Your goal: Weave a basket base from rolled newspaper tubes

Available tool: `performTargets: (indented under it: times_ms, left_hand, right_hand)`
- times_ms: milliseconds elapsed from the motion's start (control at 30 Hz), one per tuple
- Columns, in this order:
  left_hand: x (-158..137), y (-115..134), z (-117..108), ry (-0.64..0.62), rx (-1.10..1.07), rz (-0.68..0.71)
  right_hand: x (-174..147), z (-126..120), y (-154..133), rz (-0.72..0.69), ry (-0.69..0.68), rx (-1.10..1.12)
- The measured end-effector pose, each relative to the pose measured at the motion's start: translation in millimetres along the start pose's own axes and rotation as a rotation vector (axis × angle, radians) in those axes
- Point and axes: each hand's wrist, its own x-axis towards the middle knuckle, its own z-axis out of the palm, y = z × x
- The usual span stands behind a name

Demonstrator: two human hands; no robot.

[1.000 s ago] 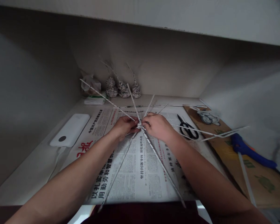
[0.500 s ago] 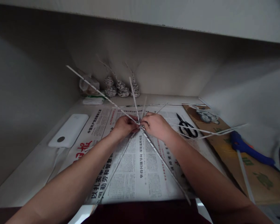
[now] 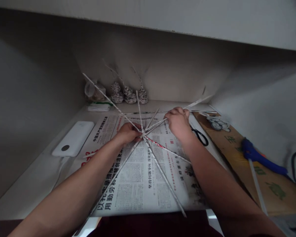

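At frame centre, your left hand point(image 3: 128, 134) pinches the crossed paper sticks point(image 3: 162, 172); your right hand point(image 3: 179, 122) grips two, right of centre.

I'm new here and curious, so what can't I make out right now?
All in the head view:
- Scissors: blades hidden behind the right hand.
- Paper sticks: gripped parts, covered by that hand.
- Newspaper: smallest print, too small to read.
- Black cable: cut off by the right edge.

Paper rods point(image 3: 159, 166) over newspaper point(image 3: 128, 197); scissors point(image 3: 206, 137) at right, apparently on it
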Motion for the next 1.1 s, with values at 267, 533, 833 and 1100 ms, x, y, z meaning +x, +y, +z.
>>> performTargets:
  times_ms: [267,533,833,1100]
  left_hand:
    - [-4.1,3.5,2.2,0.006,-0.016,-0.062]
    - [-0.9,5.6,1.1,0.038,-0.044,-0.109]
    - [4.5,4.6,-1.8,-0.008,-0.025,-0.098]
    - [3.5,-2.1,-7.4,-0.055,-0.055,-0.075]
  right_hand:
    - [-3.5,0.8,-16.3,0.123,0.055,-0.067]
    - [-5.2,-1.6,-25.8,0.204,0.057,-0.071]
    - [-6.1,22.5,-36.3,-0.123,-0.164,0.273]
    - [-16.5,-22.0,-34.1,-0.16,-0.267,0.001]
